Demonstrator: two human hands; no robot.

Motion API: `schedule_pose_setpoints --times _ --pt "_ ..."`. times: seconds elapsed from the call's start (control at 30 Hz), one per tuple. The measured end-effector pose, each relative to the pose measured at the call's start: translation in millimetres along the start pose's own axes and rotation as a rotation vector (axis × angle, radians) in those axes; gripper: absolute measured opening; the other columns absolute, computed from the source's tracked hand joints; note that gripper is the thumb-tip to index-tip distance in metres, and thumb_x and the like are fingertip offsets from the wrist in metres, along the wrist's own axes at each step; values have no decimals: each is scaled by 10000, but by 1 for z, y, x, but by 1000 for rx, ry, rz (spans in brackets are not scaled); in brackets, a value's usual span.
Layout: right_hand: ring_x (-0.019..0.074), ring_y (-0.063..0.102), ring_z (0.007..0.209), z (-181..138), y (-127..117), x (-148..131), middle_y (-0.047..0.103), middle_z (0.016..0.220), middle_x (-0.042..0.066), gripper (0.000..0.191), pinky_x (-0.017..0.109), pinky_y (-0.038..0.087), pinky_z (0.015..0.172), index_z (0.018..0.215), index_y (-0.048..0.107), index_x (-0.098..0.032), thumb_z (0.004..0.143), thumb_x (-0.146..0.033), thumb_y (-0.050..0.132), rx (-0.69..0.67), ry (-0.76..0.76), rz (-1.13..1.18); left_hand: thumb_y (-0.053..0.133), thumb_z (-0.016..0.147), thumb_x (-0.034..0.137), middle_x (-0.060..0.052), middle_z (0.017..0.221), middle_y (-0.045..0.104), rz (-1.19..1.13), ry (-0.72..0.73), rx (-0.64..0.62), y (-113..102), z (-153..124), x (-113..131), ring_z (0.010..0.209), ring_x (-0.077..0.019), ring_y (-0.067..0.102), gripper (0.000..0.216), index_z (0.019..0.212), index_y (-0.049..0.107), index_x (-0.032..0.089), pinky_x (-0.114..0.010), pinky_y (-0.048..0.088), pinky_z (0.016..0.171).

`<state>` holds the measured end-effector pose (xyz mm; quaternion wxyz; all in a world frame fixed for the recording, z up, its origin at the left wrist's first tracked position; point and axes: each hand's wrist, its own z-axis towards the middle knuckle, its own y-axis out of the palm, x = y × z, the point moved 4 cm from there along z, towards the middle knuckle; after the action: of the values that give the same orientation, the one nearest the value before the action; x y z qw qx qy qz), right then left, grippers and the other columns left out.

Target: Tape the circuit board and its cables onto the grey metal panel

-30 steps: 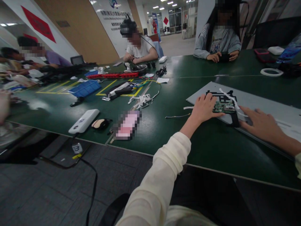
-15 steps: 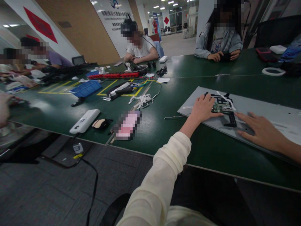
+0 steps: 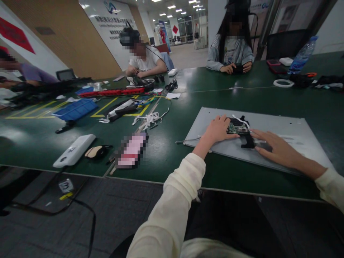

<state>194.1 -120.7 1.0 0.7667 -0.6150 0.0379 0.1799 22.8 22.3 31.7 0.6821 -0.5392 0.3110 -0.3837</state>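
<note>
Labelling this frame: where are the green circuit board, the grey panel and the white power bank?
green circuit board [image 3: 234, 128]: head view, its middle.
grey panel [image 3: 282, 125]: head view, bare right part.
white power bank [image 3: 74, 150]: head view, top face.

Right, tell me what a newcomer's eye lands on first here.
The left hand and right hand lie flat on a grey panel on the green table, the left one's fingers against a small circuit board. Far to their left sit a blue tray and a white power bank.
</note>
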Motion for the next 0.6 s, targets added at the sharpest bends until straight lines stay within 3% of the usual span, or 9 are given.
schedule_pose_setpoints --times 0.1,0.27,0.47,0.6 --pt "294 561 1164 -2 -5 5 576 1310 57 647 474 465 946 1492 241 -278 891 -412 440 57 81 61 455 790 712 -143 1245 505 -25 13 -39 -1 -3 0 1099 -293 473 708 1210 498 144 -350 397 850" --pt "274 608 1070 -9 -12 21 640 1189 21 361 451 484 914 1195 592 -315 867 -423 487 73 94 86 420 805 720 -131 1228 522 -63 19 -59 -3 -4 0 1084 -282 484 693 1198 509 157 -341 404 825" --pt "222 641 866 -10 -13 27 675 1012 49 303 364 505 751 986 669 -254 887 -451 462 102 111 55 251 933 602 -103 1093 589 -181 8 -8 -4 2 -7 984 -222 533 551 1049 560 161 -324 399 838" --pt "205 651 836 -13 -23 29 701 983 57 320 319 485 728 986 680 -219 910 -418 441 284 196 9 188 983 490 -68 960 635 -411 -25 17 -5 5 -19 901 -184 573 493 971 568 176 -299 410 832"
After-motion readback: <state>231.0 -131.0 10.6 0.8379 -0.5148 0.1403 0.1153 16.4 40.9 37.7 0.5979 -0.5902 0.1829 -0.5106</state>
